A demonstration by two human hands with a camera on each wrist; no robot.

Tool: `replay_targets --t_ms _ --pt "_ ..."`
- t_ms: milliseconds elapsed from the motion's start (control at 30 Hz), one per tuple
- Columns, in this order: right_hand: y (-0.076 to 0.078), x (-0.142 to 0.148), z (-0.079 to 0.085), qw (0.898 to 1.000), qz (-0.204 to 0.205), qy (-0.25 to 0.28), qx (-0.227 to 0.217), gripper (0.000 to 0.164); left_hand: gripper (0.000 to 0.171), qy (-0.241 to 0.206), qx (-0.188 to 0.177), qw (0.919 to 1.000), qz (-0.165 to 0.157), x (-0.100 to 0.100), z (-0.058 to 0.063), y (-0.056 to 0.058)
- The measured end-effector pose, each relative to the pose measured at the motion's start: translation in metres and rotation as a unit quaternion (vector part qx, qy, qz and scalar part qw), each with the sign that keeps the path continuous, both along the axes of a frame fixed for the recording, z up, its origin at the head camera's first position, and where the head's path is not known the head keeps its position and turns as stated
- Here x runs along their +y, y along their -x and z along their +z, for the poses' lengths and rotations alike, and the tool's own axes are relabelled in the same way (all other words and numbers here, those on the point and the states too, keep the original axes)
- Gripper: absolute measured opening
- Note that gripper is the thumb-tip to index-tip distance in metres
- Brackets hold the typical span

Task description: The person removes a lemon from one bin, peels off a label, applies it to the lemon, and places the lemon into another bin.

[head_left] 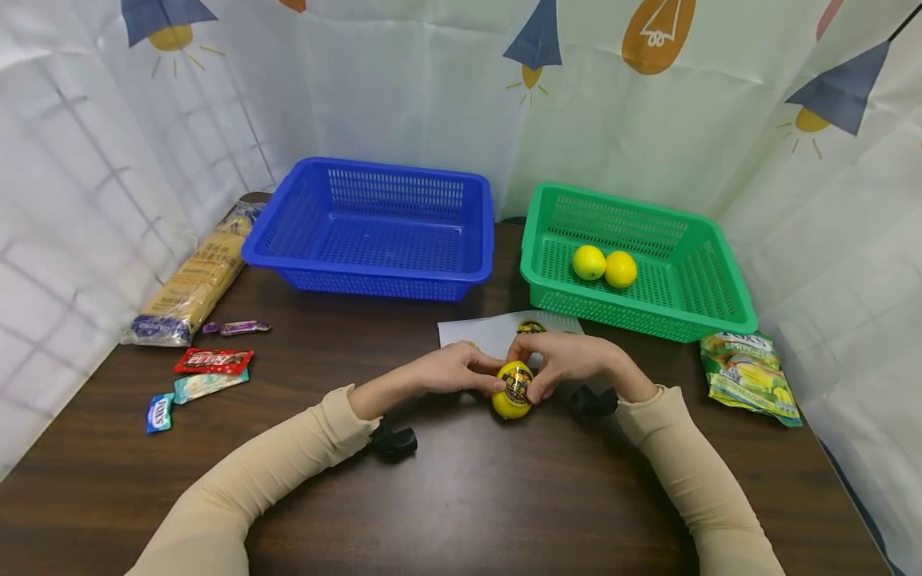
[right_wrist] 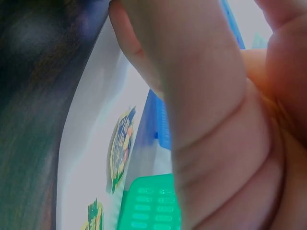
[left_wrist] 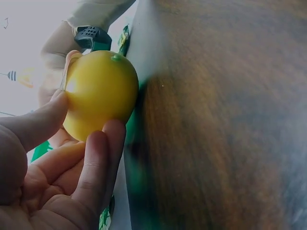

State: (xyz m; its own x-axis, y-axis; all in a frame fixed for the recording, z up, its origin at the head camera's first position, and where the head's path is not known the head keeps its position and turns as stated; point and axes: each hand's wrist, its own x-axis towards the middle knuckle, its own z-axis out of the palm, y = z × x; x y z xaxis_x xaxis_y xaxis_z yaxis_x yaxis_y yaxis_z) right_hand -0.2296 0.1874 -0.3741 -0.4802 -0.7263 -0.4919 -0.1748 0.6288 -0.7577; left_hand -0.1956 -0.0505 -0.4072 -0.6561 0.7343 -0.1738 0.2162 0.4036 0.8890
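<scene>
A yellow lemon (head_left: 509, 406) with a dark printed sticker (head_left: 517, 384) on its upper side is between the two hands, low over the table. My left hand (head_left: 455, 370) grips it from the left; in the left wrist view its thumb and fingertips pinch the lemon (left_wrist: 103, 93). From the right, my right hand (head_left: 572, 362) holds the lemon with bent fingers, its thumb at the sticker's edge. Behind the hands lies a white sheet (head_left: 471, 332) bearing more stickers (right_wrist: 122, 148). The right wrist view hides the lemon behind the right hand's fingers (right_wrist: 211, 96).
A blue basket (head_left: 367, 276) stands at the back, beside a green basket (head_left: 612, 308) with two lemons (head_left: 605, 266). Noodles in a long bag (head_left: 198, 276), a red wrapper (head_left: 214, 361) and other small packets lie left. A green snack bag (head_left: 749, 374) lies right.
</scene>
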Motion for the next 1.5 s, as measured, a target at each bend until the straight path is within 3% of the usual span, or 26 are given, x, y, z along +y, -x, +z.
replay_targets --t_ms 400,700,900,1267,1500 --pt "0.002 0.001 -0.002 1.000 -0.010 0.012 0.017 0.049 0.040 -0.018 -0.059 0.9979 0.018 0.001 -0.001 -0.001" --pt "0.002 0.002 0.002 0.996 -0.007 0.041 0.079 0.052 0.046 -0.025 -0.037 0.9984 0.035 0.003 0.001 -0.004" --pt "0.000 -0.001 0.004 0.997 -0.024 0.050 0.062 0.050 0.051 -0.015 -0.030 0.9979 0.055 0.002 0.002 -0.005" --pt "-0.009 -0.013 0.008 0.987 -0.054 0.023 0.150 0.045 0.049 -0.048 -0.020 0.9972 0.054 0.005 0.004 -0.008" --pt "-0.010 -0.014 0.008 0.985 -0.074 0.041 0.149 0.039 0.048 -0.038 0.018 0.9979 0.049 0.004 0.006 -0.008"
